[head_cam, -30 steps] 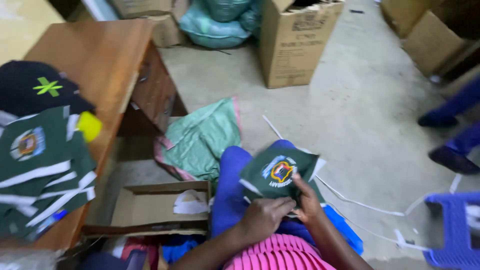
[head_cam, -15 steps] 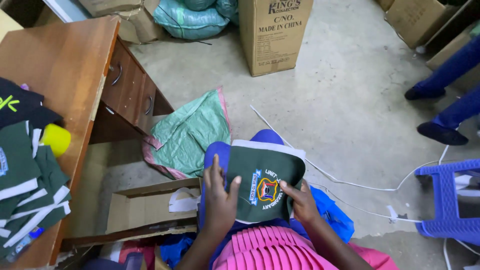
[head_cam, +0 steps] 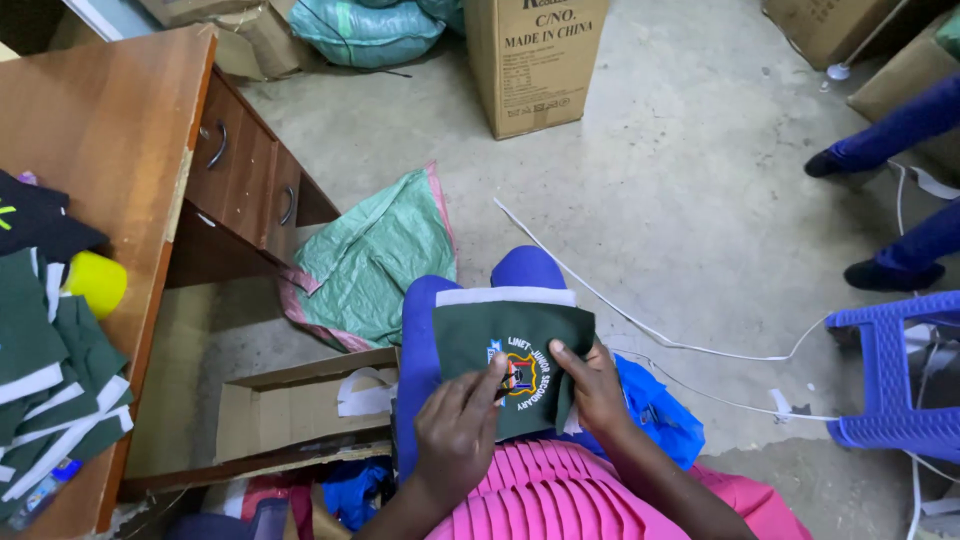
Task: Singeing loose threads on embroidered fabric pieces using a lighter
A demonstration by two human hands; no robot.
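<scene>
A dark green fabric piece (head_cam: 480,328) with a white band along its top edge and an embroidered badge lies flat on my lap, over my blue-clad knee. My left hand (head_cam: 455,432) rests on its lower left part, fingertips touching the badge. Pressing on the cloth at the badge's right side is my right hand (head_cam: 592,385), thumb and fingers on top of it. Both hands hold the piece against my leg. A pink pleated garment (head_cam: 545,490) covers my lap below the hands.
A wooden desk (head_cam: 110,130) with drawers stands at the left, carrying a stack of green pieces (head_cam: 45,400) and a yellow object (head_cam: 97,283). A flat cardboard box (head_cam: 290,415), a green sack (head_cam: 375,265), a tall carton (head_cam: 535,60), a blue plastic stool (head_cam: 895,375) and another person's legs (head_cam: 900,190) surround me.
The green piece has been turned and laid flat on my lap with the white band at the top. My hands have moved onto the badge, and the view has tilted slightly.
</scene>
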